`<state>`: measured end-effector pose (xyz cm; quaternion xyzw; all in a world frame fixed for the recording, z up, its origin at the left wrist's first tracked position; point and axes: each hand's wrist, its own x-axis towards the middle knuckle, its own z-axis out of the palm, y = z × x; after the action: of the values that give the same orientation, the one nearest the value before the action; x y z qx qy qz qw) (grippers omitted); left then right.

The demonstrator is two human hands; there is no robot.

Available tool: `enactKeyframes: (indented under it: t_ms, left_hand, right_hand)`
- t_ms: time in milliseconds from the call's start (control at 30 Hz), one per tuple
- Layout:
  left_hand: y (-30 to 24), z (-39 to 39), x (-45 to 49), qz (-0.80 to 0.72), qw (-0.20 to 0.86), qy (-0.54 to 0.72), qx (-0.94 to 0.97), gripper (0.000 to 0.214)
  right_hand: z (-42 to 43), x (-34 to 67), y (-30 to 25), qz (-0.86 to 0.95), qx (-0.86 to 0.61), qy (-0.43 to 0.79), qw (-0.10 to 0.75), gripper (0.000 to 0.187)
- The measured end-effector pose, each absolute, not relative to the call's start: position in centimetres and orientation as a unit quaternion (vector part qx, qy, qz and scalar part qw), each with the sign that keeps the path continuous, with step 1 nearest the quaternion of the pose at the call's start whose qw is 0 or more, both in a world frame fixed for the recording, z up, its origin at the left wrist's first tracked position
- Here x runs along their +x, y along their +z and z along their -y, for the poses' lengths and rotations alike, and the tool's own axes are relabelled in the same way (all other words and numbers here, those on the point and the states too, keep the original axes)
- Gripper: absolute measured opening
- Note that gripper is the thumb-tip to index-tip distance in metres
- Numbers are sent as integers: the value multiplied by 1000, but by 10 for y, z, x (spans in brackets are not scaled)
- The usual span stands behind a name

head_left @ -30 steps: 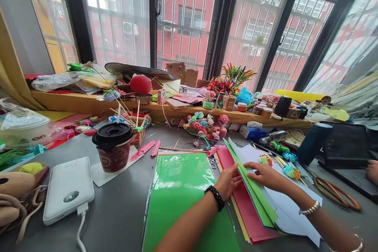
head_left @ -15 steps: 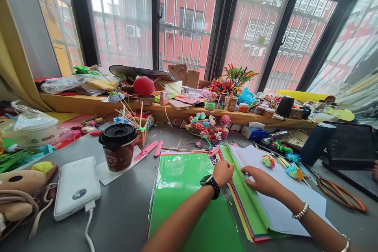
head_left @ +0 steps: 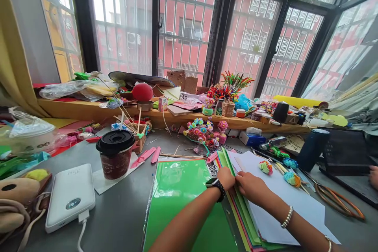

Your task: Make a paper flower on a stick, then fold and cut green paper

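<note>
On the desk [head_left: 118, 212], the papers [head_left: 243, 213] are lying beneath left hand [head_left: 226, 179] and right hand [head_left: 251, 187] alike, long axis running away from the person; both are touching, fingers bent; whether they're pinching paper, can't tell!

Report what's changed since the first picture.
The right hand moved leftward, close beside the left hand. The green sheets, raised a second ago, have come down flatter. Whether either hand grips them is unclear. The cup and power bank stayed put.
</note>
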<state>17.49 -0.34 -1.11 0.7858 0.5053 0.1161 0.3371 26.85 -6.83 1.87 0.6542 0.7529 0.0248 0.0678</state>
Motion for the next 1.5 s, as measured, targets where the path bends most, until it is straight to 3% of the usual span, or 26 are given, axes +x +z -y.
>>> enactKeyframes:
  t_ms: [167, 400, 633, 733, 867, 1033, 1233, 1400, 1500]
  left_hand:
    - [5, 4, 168, -511, 285, 110, 803, 29]
    - [61, 10, 131, -487, 239, 171, 822, 20]
    - [107, 35, 26, -482, 287, 211, 800, 28]
    - [89, 45, -21, -507, 348, 258, 745, 27]
    - [38, 56, -64, -562, 339, 233, 718, 34]
    - [-1, 66, -85, -557, 414, 237, 680, 38]
    - [-12, 75, -79, -537, 516, 262, 614, 42]
    - [-25, 77, -69, -517, 535, 262, 615, 42]
    - [-28, 77, -69, -549, 397, 304, 670, 39]
  right_hand:
    - [70, 259, 20, -729, 671, 73, 114, 32]
    - [72, 261, 19, -722, 680, 75, 103, 32]
    - [75, 265, 20, -744, 665, 39, 51, 19]
    - [70, 263, 18, -763, 644, -6, -59, 24]
    - [56, 248, 8, -750, 620, -97, -208, 38]
    - [36, 218, -18, -699, 595, -253, -306, 46]
    - [25, 204, -31, -584, 601, -322, -441, 59]
    - [31, 206, -22, -651, 551, -318, -414, 39]
    - [38, 212, -21, -701, 574, -195, -375, 30]
